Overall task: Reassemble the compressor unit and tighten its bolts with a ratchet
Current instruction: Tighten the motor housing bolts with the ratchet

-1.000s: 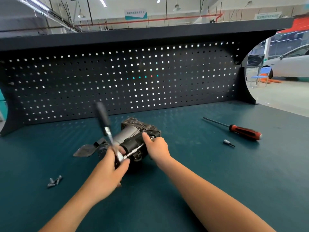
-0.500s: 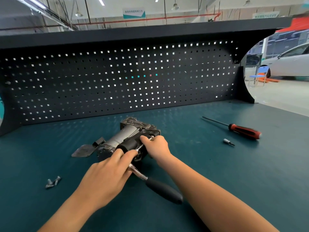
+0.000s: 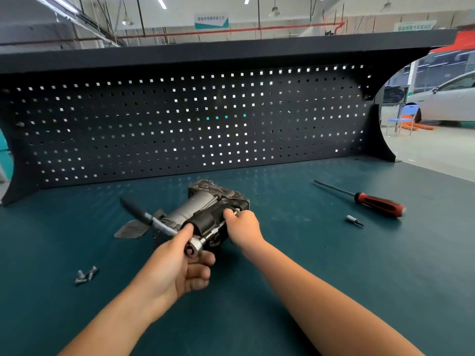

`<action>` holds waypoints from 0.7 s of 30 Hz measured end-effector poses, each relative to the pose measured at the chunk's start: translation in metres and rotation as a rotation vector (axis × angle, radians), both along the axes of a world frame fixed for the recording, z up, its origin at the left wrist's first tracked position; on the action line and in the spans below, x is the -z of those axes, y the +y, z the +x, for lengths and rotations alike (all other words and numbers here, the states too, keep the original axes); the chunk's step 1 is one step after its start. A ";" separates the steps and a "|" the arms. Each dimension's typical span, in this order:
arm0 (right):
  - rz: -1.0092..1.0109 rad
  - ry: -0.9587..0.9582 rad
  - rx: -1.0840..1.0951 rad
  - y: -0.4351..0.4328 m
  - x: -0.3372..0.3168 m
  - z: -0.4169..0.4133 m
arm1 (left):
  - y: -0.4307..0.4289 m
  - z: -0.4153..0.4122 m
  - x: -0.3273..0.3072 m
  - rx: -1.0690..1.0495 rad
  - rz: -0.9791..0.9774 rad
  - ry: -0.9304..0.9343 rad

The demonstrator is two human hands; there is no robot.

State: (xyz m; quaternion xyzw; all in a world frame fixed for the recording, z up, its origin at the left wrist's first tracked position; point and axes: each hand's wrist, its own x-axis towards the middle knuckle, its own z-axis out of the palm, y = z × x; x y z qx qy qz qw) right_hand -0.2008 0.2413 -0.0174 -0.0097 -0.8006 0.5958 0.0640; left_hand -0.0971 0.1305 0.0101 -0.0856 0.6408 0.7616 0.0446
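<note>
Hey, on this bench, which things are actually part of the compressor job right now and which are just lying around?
In use:
compressor unit
ratchet, gripped by left hand
extension bar, held by right hand
loose bolts, probably next

Lying about:
red-handled screwdriver
small bit socket

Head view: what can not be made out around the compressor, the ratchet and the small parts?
The bolt: head view, hidden by the right hand at the far end of the extension bar.
The ratchet handle: head view, blurred; grip surface unclear.
The loose bolts, far left: too small to count.
The socket bit beside the screwdriver: too small to read its tip.
</note>
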 end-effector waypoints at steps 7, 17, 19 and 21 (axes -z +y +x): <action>0.002 -0.027 0.005 0.001 0.000 -0.003 | -0.006 -0.001 0.002 -0.026 -0.245 0.152; 0.052 -0.059 -0.041 0.004 -0.002 -0.009 | -0.013 0.008 0.017 -0.069 -1.777 0.883; 0.066 -0.053 -0.066 0.004 -0.003 -0.009 | -0.010 0.006 0.013 -0.069 -1.686 0.790; 0.049 -0.049 -0.088 0.002 -0.002 -0.008 | -0.009 0.003 0.017 -0.111 -1.398 0.619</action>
